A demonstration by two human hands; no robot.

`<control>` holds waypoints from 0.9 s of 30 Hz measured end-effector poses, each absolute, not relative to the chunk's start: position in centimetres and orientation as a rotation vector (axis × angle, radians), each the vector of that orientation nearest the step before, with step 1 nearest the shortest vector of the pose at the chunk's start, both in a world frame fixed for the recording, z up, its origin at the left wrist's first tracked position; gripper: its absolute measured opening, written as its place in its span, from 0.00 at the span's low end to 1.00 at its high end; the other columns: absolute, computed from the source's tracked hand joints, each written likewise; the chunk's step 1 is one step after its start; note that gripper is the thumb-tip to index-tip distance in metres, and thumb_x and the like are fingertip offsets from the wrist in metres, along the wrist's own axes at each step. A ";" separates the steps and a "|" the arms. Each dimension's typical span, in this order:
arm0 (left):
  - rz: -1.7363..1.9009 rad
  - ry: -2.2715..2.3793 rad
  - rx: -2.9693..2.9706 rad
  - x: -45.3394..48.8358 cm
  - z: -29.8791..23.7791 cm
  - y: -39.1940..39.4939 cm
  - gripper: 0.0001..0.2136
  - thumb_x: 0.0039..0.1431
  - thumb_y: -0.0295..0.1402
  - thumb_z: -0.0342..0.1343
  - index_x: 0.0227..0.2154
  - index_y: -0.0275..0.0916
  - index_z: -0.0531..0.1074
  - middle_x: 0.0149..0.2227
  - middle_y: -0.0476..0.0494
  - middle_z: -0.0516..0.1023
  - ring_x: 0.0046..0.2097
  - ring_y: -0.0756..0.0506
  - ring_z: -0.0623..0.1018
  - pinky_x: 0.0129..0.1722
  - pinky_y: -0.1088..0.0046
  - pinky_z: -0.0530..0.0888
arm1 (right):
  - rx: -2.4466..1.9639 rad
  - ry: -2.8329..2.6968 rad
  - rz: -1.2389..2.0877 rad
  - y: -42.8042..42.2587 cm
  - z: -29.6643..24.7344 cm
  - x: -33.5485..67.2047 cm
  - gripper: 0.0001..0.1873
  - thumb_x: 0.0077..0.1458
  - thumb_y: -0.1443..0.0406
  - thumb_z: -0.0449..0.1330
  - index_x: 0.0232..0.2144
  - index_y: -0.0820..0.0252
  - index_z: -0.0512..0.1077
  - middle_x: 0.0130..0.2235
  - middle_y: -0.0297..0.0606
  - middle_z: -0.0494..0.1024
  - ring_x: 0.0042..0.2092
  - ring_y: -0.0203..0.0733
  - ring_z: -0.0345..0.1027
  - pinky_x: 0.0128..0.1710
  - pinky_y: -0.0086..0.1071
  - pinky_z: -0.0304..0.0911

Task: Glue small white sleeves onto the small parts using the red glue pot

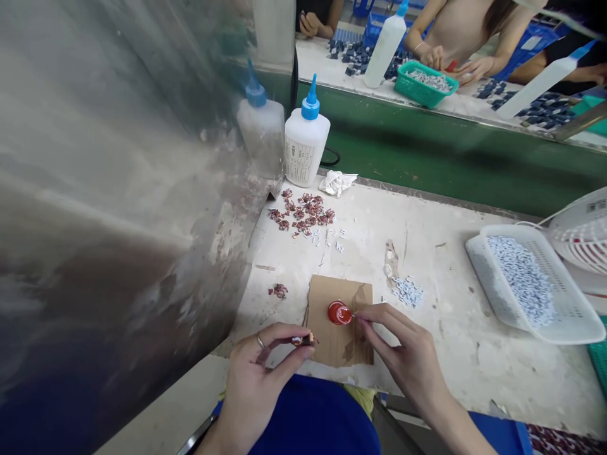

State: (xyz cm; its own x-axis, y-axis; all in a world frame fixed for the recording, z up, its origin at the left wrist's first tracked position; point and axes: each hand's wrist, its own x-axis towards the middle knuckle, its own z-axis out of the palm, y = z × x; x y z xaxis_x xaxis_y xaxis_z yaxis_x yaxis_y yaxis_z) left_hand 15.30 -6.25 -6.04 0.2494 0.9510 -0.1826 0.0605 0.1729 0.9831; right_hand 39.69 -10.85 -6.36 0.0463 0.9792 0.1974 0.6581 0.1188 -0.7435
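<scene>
Head view: A left hand (258, 366) pinches a small brown piece (304, 340), long axis roughly crosswise, to the near left of a red pot (339, 313). The right hand (411, 344), closer to that pot, brings thumb and fingertip together on a thin implement (353, 315), largely hidden, at its right rim.

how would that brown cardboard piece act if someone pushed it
The cardboard piece looks thin and flat, so it would likely slide without tipping. The small red cup sits on it, so that would probably ride along and might wobble. The cardboard piece's ragged left edge suggests it could fray or bend there.
</scene>
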 end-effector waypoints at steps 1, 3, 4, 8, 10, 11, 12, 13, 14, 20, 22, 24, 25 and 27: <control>0.868 1.126 1.216 15.3 -6.1 -6.3 0.06 0.59 0.29 0.69 0.38 0.47 0.84 0.36 0.54 0.87 0.39 0.53 0.87 0.45 0.90 0.80 | -1.608 -1.690 0.571 -10.8 -6.3 39.6 0.08 0.68 0.72 0.60 0.42 0.55 0.77 0.41 0.36 0.82 0.41 0.36 0.79 0.41 0.26 0.72; 0.857 1.128 1.221 15.2 -6.0 -6.4 0.05 0.59 0.30 0.69 0.38 0.47 0.84 0.36 0.54 0.87 0.39 0.53 0.86 0.44 0.90 0.80 | -1.605 -1.694 0.576 -10.8 -6.2 39.5 0.09 0.68 0.72 0.60 0.42 0.55 0.77 0.41 0.36 0.82 0.41 0.36 0.79 0.40 0.25 0.72; 0.853 1.127 1.224 15.2 -5.9 -6.4 0.05 0.59 0.30 0.69 0.38 0.47 0.84 0.36 0.54 0.87 0.39 0.53 0.86 0.44 0.90 0.80 | -1.604 -1.693 0.579 -10.7 -6.2 39.5 0.09 0.68 0.72 0.60 0.42 0.55 0.77 0.41 0.36 0.83 0.40 0.36 0.79 0.40 0.25 0.72; 0.861 1.121 1.242 15.2 -5.8 -6.4 0.06 0.60 0.30 0.69 0.39 0.48 0.84 0.36 0.56 0.87 0.38 0.54 0.86 0.44 0.91 0.80 | -1.599 -1.662 0.590 -10.7 -6.4 39.5 0.08 0.66 0.72 0.61 0.42 0.55 0.78 0.41 0.35 0.83 0.40 0.35 0.79 0.40 0.25 0.72; 0.871 1.111 1.268 15.3 -5.8 -6.2 0.09 0.59 0.29 0.69 0.40 0.50 0.84 0.36 0.57 0.87 0.39 0.55 0.86 0.44 0.92 0.79 | -1.597 -1.630 0.599 -10.7 -6.3 39.5 0.08 0.66 0.72 0.62 0.42 0.55 0.78 0.41 0.35 0.84 0.40 0.35 0.79 0.41 0.25 0.73; 0.877 1.099 1.286 15.5 -5.7 -6.2 0.10 0.59 0.28 0.69 0.41 0.51 0.84 0.37 0.57 0.87 0.38 0.55 0.86 0.43 0.93 0.79 | -1.596 -1.610 0.609 -10.7 -6.1 39.4 0.08 0.66 0.72 0.62 0.41 0.55 0.78 0.40 0.35 0.84 0.40 0.35 0.79 0.41 0.25 0.73; 0.887 1.081 1.306 15.6 -5.6 -6.1 0.11 0.60 0.27 0.68 0.41 0.51 0.84 0.37 0.58 0.87 0.39 0.55 0.86 0.43 0.93 0.79 | -1.594 -1.589 0.624 -10.7 -5.7 39.3 0.07 0.66 0.72 0.63 0.40 0.55 0.79 0.40 0.35 0.84 0.40 0.35 0.79 0.41 0.26 0.74; 0.902 1.058 1.327 15.8 -5.4 -6.1 0.11 0.60 0.26 0.68 0.41 0.51 0.84 0.38 0.58 0.87 0.39 0.55 0.86 0.44 0.92 0.79 | -1.592 -1.567 0.642 -10.7 -5.3 39.1 0.07 0.65 0.71 0.63 0.40 0.54 0.78 0.39 0.35 0.84 0.39 0.36 0.79 0.40 0.26 0.74; 0.922 1.033 1.349 16.1 -5.1 -6.0 0.11 0.60 0.25 0.68 0.40 0.50 0.84 0.38 0.58 0.87 0.39 0.55 0.86 0.44 0.91 0.80 | -1.588 -1.548 0.660 -10.8 -4.7 38.9 0.07 0.66 0.71 0.63 0.39 0.54 0.78 0.38 0.34 0.84 0.39 0.36 0.80 0.39 0.26 0.75; 1.005 0.892 1.493 17.3 -3.4 -6.1 0.11 0.60 0.23 0.67 0.40 0.48 0.82 0.38 0.58 0.86 0.39 0.55 0.85 0.44 0.86 0.81 | -1.477 -1.412 0.834 -11.6 -0.6 37.3 0.09 0.64 0.72 0.64 0.40 0.51 0.80 0.37 0.34 0.84 0.39 0.37 0.81 0.37 0.26 0.77; 1.004 0.869 1.522 17.5 -3.1 -6.2 0.10 0.61 0.24 0.67 0.40 0.46 0.81 0.38 0.57 0.86 0.40 0.54 0.85 0.45 0.85 0.81 | -1.419 -1.417 0.846 -11.8 0.0 36.9 0.12 0.62 0.74 0.65 0.41 0.51 0.80 0.39 0.34 0.85 0.42 0.39 0.82 0.40 0.28 0.79; 1.002 0.853 1.536 17.6 -3.1 -6.2 0.09 0.61 0.24 0.67 0.40 0.45 0.81 0.39 0.56 0.86 0.41 0.54 0.85 0.46 0.85 0.81 | -1.395 -1.419 0.845 -11.8 0.1 36.6 0.13 0.61 0.74 0.66 0.42 0.51 0.80 0.40 0.36 0.86 0.43 0.41 0.83 0.41 0.29 0.80; 0.999 0.846 1.539 17.7 -3.1 -6.2 0.09 0.61 0.23 0.67 0.40 0.45 0.81 0.39 0.55 0.86 0.41 0.54 0.85 0.46 0.84 0.81 | -1.394 -1.410 0.851 -11.8 0.0 36.5 0.13 0.61 0.74 0.66 0.42 0.51 0.81 0.40 0.36 0.86 0.43 0.41 0.83 0.40 0.29 0.80; 0.997 0.836 1.542 17.7 -3.1 -6.1 0.09 0.62 0.24 0.67 0.41 0.45 0.81 0.39 0.55 0.86 0.41 0.54 0.85 0.46 0.84 0.82 | -1.400 -1.387 0.875 -11.6 -0.1 36.4 0.13 0.61 0.75 0.65 0.42 0.52 0.81 0.40 0.37 0.87 0.41 0.40 0.83 0.38 0.29 0.80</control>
State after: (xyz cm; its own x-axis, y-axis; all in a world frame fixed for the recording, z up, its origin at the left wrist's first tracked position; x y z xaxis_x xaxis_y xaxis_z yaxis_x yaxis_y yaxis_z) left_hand 17.72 -6.10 -3.09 0.4047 0.8990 0.1671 0.0079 -0.1862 0.9825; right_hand 36.40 -11.65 -0.06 0.1021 0.9866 0.1270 0.3100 0.0897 -0.9465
